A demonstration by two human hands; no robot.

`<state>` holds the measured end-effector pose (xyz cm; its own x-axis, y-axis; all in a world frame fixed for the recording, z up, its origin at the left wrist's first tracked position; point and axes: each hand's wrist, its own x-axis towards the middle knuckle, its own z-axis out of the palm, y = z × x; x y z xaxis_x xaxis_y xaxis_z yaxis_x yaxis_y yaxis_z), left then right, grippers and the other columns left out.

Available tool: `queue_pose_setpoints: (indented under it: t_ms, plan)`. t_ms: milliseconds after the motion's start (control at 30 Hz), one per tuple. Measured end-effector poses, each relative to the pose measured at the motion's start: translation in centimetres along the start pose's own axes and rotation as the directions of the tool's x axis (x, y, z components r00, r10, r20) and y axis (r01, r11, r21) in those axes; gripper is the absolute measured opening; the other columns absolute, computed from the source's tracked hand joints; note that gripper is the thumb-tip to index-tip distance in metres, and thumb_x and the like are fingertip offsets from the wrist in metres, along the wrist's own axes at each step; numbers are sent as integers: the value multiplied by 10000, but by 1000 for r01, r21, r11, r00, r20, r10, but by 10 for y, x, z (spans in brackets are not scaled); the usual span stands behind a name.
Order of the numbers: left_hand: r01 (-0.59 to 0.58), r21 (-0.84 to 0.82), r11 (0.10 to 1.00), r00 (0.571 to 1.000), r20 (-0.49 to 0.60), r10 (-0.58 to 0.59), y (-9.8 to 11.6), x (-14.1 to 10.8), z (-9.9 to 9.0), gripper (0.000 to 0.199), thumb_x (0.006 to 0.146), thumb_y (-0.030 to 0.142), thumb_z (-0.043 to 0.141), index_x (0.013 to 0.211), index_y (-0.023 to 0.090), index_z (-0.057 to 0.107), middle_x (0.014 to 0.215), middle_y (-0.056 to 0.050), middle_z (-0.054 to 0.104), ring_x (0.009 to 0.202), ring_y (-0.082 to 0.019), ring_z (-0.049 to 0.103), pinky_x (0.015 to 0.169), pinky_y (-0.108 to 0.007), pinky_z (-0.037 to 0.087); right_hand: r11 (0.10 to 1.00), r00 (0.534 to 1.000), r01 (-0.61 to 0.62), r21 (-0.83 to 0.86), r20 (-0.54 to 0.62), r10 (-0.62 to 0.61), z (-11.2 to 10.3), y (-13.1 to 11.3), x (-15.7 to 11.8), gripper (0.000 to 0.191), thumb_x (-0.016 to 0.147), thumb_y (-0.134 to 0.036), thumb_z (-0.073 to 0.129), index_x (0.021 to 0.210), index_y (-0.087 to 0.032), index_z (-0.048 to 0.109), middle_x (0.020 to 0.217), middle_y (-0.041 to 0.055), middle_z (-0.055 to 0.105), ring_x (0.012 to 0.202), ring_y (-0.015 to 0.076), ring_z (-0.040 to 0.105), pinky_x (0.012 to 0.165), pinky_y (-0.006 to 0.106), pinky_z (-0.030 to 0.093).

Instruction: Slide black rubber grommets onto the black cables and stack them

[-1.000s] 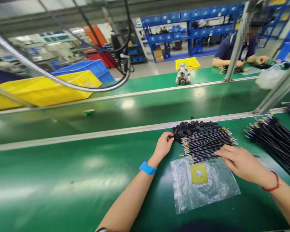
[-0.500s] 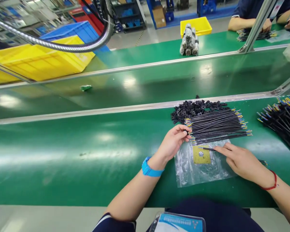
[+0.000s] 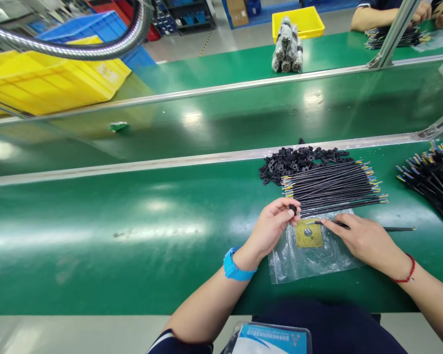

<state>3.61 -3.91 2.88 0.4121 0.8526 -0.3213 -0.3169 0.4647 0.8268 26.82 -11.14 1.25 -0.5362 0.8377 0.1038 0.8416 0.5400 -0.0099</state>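
Between thumb and fingers, my left hand (image 3: 275,223) pinches a small black part (image 3: 292,210). My right hand (image 3: 362,236) grips a black cable (image 3: 398,228), whose coloured wire end points left toward my left hand; cable and part are apart. Under the cable end lies a yellow square plate (image 3: 309,235) with a hole, on a clear plastic bag (image 3: 328,263). Just beyond my hands is a row of black cables (image 3: 330,189) with coloured wire ends. Behind that row sits a pile of small black parts (image 3: 295,162).
More cables (image 3: 435,182) are heaped at the right edge. A metal rail (image 3: 192,161) edges the green table (image 3: 96,236). Across the line stand wrapped bundles (image 3: 288,46), a yellow bin (image 3: 299,22) and yellow crates (image 3: 59,81). Another person's hands (image 3: 421,12) work at the top right.
My left hand has moved slightly right and down with the black part, nearer the cable end. The cable in my right hand now lies more level. The view has shifted a little.
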Motion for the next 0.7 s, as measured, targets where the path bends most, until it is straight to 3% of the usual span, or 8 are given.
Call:
queue_pose_setpoints:
  t_ms: [167,367,533,600,700]
  plan:
    - [-5,12,1000,999,-43,5,-7,4,-4,193,645,167,711,820,140,635,700,14,578,590,-66,513,601,-214,406,997,999,15,-72,44,-12,2,0,3,415,844,-56,435,1179,-230,607,857,65,587,703,148,538,595,251,418]
    - [-24,8,1000,998,-63,25,-14,9,-8,232,678,160,684,885,145,581,799,-13,640,663,-92,589,652,-236,458,997,998,-20,81,54,16,-9,4,12,324,880,-117,398,1123,-186,601,883,53,652,729,160,595,629,273,446]
    - [-23,-39,999,997,-69,20,-13,10,-7,200,701,178,686,852,141,560,941,-55,665,786,-133,640,752,-283,504,990,980,-64,127,195,38,-15,5,21,260,851,-115,431,980,-217,632,773,14,647,579,136,587,512,250,398]
    - [-47,-23,999,996,-83,45,-13,10,-8,200,692,184,702,854,143,592,920,-35,654,769,-119,628,718,-254,500,985,975,-80,150,219,46,-18,7,25,253,857,-128,440,981,-224,639,782,13,647,606,142,602,528,255,424]
    - [-63,-13,998,992,-108,62,-14,9,-9,199,674,192,728,840,150,626,821,1,630,690,-90,600,669,-224,485,958,988,-101,270,136,66,-27,10,30,274,895,-181,422,1065,-247,627,908,20,667,769,155,637,647,276,496]
